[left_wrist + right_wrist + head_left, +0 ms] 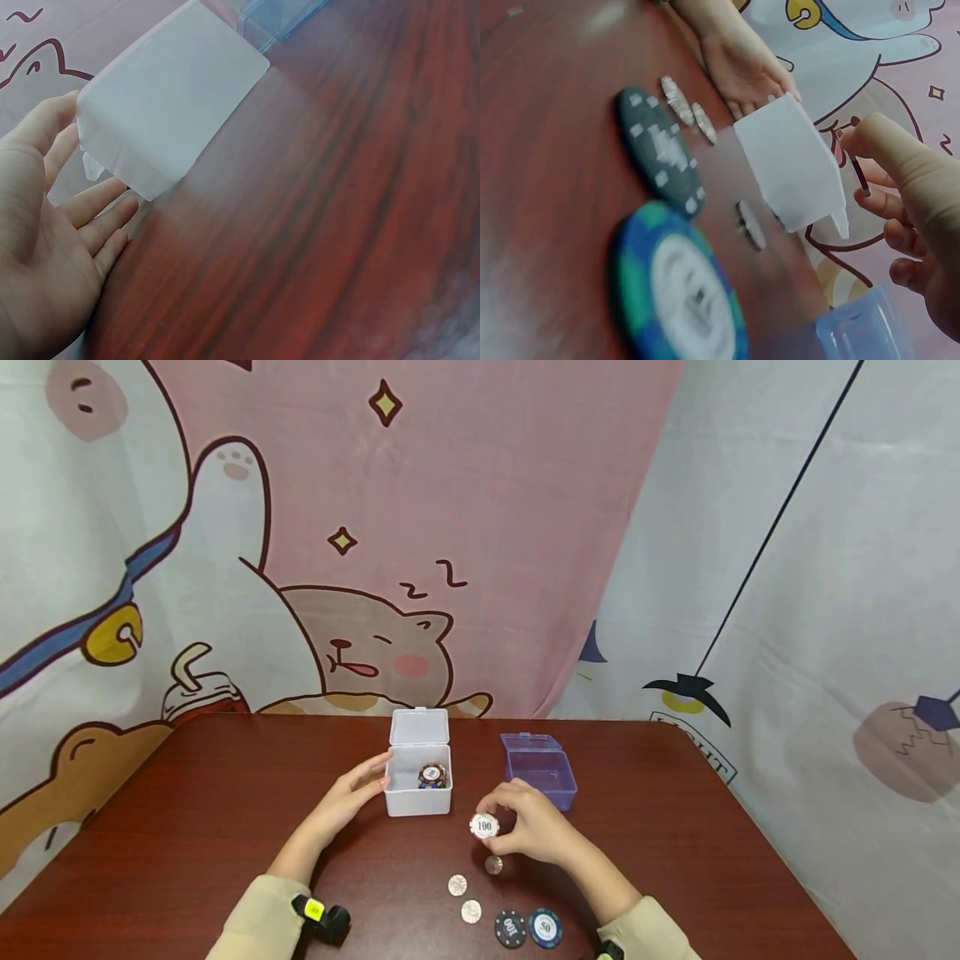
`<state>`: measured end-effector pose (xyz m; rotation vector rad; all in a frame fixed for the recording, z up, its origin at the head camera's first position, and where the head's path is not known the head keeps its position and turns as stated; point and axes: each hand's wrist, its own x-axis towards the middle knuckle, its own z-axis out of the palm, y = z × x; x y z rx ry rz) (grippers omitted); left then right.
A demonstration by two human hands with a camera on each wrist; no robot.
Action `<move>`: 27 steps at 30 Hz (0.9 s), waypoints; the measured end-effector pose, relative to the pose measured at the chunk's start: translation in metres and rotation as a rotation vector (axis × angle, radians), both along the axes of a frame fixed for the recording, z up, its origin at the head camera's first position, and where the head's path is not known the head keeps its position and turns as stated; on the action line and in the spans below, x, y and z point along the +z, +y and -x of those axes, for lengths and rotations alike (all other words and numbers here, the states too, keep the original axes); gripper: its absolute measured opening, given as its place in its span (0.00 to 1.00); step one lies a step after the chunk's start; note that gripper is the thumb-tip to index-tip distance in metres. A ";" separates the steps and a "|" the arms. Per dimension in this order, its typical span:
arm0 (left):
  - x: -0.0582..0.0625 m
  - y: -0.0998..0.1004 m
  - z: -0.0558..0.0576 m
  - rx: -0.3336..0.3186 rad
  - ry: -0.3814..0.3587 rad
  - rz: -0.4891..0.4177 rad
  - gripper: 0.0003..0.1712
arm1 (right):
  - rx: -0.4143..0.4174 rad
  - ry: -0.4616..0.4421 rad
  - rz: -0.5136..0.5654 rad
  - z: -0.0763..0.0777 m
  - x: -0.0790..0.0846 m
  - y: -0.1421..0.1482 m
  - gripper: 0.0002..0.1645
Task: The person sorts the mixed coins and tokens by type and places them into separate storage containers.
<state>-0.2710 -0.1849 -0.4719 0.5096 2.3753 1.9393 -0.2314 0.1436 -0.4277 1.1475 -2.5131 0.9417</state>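
Observation:
My right hand point(531, 823) pinches a white poker chip point(484, 826) marked 100 between thumb and fingertips, above the table. In the right wrist view this chip appears nearly edge-on between the fingers. With its fingers straight, my left hand point(348, 797) rests against the left side of an open white plastic box point(418, 803). Stacked inside that box at the right are several chips point(432, 775), the top one brown-edged. In the left wrist view the left thumb and fingers point(96, 201) lie along the box's wall.
A blue translucent box point(551, 777) with its lid raised stands behind the right hand. Silvery coins point(471, 911) lie in front, with a black chip point(511, 928) marked 100 and a blue-green chip point(545, 928) marked 50. A patterned curtain point(487, 485) hangs behind the table.

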 end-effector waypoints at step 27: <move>0.003 0.001 -0.002 -0.018 0.027 -0.020 0.30 | -0.156 0.089 0.072 0.047 0.015 -0.056 0.19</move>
